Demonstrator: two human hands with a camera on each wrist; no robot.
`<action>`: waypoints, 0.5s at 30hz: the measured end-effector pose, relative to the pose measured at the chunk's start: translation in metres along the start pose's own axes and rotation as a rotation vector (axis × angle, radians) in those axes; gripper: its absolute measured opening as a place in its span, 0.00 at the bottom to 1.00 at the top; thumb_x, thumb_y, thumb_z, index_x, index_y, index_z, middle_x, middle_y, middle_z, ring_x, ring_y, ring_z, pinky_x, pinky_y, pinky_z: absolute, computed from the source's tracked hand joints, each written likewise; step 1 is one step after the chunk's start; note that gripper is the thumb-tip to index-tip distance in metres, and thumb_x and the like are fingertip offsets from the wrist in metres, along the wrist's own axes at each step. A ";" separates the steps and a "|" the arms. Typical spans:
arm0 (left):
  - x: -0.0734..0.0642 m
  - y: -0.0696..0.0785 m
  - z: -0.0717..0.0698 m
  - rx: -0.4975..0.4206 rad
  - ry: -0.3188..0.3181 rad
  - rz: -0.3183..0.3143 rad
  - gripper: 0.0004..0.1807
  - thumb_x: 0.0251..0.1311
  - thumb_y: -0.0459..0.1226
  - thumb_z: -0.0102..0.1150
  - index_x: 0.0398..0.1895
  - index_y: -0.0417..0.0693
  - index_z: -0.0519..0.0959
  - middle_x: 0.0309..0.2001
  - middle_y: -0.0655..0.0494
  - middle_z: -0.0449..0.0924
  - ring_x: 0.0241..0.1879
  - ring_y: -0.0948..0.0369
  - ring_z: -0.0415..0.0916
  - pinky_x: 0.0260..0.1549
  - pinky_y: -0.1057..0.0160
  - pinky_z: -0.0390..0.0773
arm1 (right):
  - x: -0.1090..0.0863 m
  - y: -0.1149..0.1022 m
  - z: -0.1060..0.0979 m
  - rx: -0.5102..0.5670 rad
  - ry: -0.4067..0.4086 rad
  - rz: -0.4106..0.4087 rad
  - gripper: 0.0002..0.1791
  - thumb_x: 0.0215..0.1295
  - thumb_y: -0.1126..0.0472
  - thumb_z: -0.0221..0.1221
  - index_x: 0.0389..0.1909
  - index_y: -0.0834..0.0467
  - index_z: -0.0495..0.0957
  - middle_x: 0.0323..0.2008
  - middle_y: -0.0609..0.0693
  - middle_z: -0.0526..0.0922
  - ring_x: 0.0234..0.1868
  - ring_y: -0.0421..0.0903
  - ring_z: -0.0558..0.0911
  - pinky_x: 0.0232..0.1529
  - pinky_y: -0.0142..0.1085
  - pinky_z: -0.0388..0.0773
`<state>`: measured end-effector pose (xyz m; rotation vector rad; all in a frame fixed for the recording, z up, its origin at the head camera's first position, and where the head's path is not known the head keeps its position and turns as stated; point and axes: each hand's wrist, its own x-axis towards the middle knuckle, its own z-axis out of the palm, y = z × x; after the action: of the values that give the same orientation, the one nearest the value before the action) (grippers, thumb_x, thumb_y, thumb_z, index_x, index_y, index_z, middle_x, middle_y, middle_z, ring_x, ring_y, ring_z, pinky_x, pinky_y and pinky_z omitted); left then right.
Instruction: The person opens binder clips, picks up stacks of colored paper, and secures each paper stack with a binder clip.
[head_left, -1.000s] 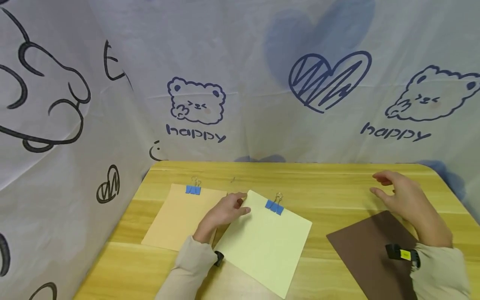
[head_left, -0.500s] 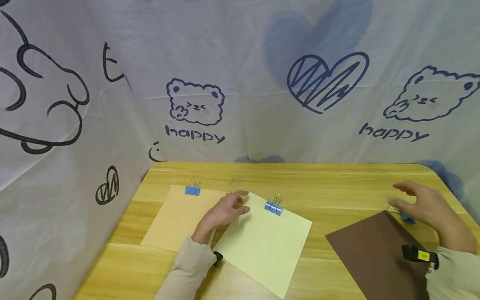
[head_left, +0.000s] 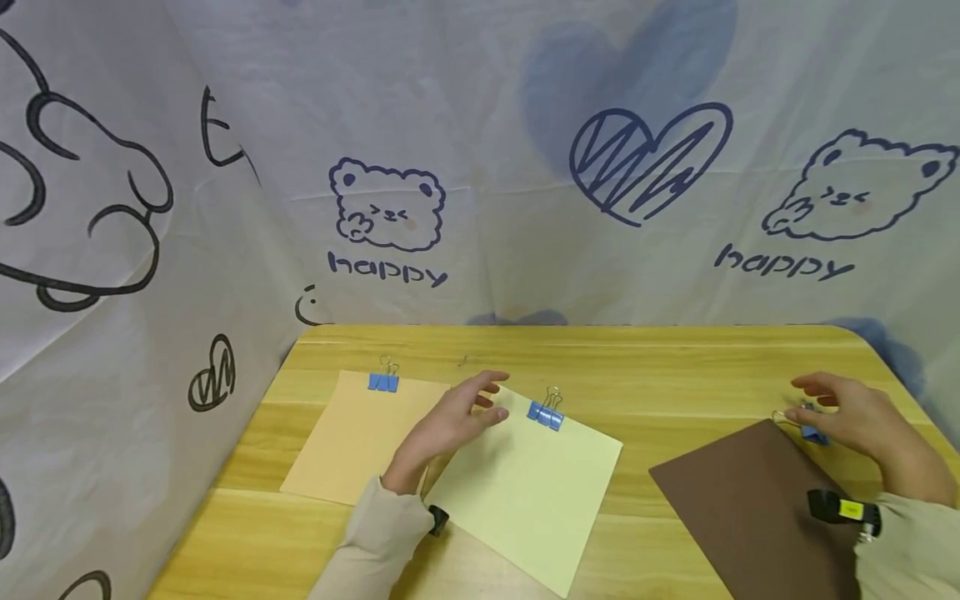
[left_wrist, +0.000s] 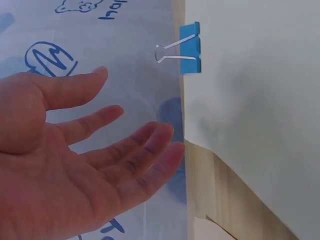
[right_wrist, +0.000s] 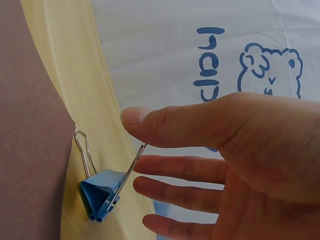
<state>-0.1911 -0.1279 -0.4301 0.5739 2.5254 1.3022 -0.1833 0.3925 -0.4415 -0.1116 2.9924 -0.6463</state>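
Observation:
My left hand hovers over the top left corner of a pale yellow sheet, fingers loosely spread and holding nothing. A blue binder clip grips that sheet's top edge, its wire handles upright. Over on the right, my right hand is at another blue binder clip, beside the top corner of a dark brown sheet. In the right wrist view this loose clip stands closed, one handle reaching up to the thumb. The other fingers are extended; the index finger is mostly hidden.
An orange-tinted sheet lies at the left with a blue binder clip on its top edge. The wooden table ends at a white printed cloth behind and to the left.
My right hand has moved right and slightly down to the loose binder clip, which has come into sight. My left hand has risen a little from the yellow sheet's corner.

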 end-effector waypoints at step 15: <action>0.001 0.022 0.018 -0.019 0.017 0.131 0.24 0.73 0.29 0.57 0.70 0.44 0.71 0.62 0.43 0.77 0.56 0.47 0.80 0.53 0.50 0.80 | 0.001 0.008 0.000 0.047 0.010 0.036 0.27 0.66 0.63 0.67 0.53 0.81 0.72 0.49 0.80 0.77 0.48 0.78 0.79 0.43 0.63 0.79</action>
<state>-0.1797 -0.1030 -0.4226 0.7380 2.5237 1.3780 -0.1849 0.3993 -0.4450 -0.0515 2.9791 -0.7141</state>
